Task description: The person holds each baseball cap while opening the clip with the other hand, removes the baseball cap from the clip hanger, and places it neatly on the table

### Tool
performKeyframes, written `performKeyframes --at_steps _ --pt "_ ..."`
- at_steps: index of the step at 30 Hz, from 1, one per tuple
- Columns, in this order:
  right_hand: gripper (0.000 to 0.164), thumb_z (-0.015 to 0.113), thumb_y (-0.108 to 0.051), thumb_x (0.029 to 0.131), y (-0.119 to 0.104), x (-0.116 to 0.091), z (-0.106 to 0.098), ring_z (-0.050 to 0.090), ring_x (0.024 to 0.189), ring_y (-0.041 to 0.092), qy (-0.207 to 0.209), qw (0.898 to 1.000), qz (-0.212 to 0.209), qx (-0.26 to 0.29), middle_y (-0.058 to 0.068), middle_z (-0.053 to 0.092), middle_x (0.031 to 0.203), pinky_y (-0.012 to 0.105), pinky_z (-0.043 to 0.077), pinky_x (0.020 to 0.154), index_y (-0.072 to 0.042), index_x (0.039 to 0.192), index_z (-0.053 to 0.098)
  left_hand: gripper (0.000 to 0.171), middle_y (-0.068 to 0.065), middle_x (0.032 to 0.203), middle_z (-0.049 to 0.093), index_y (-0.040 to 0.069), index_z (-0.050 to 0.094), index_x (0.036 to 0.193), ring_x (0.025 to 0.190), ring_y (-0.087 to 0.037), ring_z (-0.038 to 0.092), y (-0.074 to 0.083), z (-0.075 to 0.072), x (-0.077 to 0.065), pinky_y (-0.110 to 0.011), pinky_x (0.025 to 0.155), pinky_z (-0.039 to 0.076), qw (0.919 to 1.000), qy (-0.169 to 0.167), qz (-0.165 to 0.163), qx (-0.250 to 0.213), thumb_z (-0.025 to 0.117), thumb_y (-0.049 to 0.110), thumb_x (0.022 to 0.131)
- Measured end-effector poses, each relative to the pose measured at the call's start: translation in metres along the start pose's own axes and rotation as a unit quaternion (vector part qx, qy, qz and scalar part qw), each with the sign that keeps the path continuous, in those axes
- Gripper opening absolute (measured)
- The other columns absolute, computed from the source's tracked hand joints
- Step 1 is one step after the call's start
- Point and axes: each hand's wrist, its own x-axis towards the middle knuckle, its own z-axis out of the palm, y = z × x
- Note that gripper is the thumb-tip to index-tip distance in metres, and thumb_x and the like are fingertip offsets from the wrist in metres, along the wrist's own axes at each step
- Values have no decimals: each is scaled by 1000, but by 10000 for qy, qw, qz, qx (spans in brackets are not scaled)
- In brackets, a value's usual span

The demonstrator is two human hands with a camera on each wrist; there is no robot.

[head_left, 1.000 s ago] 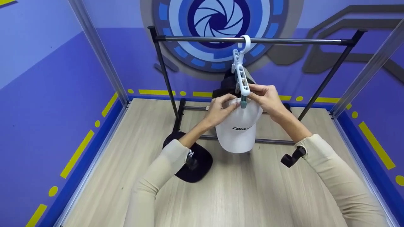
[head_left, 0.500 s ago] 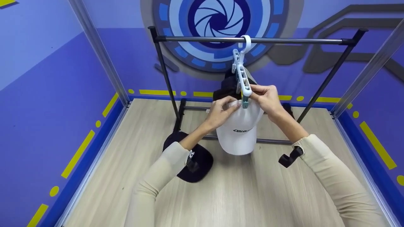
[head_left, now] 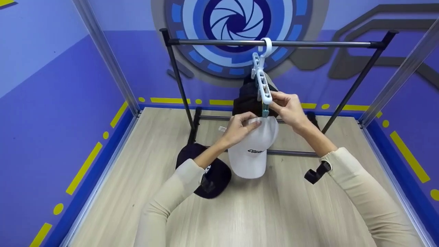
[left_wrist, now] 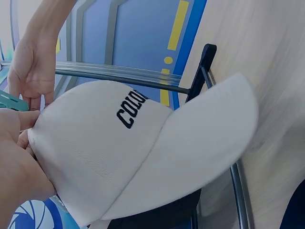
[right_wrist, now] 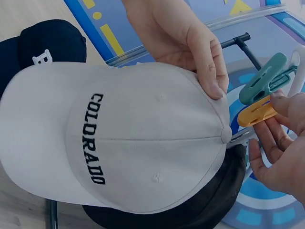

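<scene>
A white cap with COLORADO in black letters hangs brim down from my left hand, whose thumb and fingers pinch the crown near its top. My right hand holds a teal-and-yellow clip at the near end of the white hanger. Thumb and fingertips sit on the yellow half in the right wrist view, and the clip stands apart from the cap's top button. Behind the white cap, a black cap hangs under the hanger, partly hidden.
The hanger hooks over the top bar of a dark metal rack. Another dark cap lies on the wood-look surface, partly behind my left forearm. Purple-blue panels stand on both sides and at the back.
The white cap has moved down and left with my left hand, away from the hanger's near end. My right hand stays at the clip. More of the black cap behind shows.
</scene>
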Motion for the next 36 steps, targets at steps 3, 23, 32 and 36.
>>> performKeyframes --at_steps 3,23,32,36 --pt "39 58 9 97 3 -4 -1 66 96 -3 -1 10000 -48 -12 -9 67 113 12 52 88 13 136 57 13 -8 93 75 3 75 96 76 -5 56 0 0 -3 -18 69 43 9999 15 -9 113 73 15 95" --pt "33 59 -7 103 4 -23 -27 66 114 9 -124 9850 -896 -1472 12 69 127 12 50 93 2 135 63 7 -7 90 79 5 78 88 75 0 60 -1 -4 -24 -15 71 48 9991 -17 -317 284 76 12 89" --pt "47 67 -13 99 23 -44 -61 49 139 44 -516 8825 -1972 -4238 24 55 148 62 37 113 -1 143 57 9 -13 88 78 1 78 90 68 -3 61 -5 -10 -38 -17 66 49 9978 -93 -651 7 76 10 89" --pt "50 67 -15 99 30 -51 -78 43 143 47 -526 8677 -1795 -4606 25 49 152 67 33 114 -2 145 55 11 -12 87 77 0 77 91 70 -4 63 -6 -15 -46 -17 69 51 9954 -51 -958 -37 77 10 88"
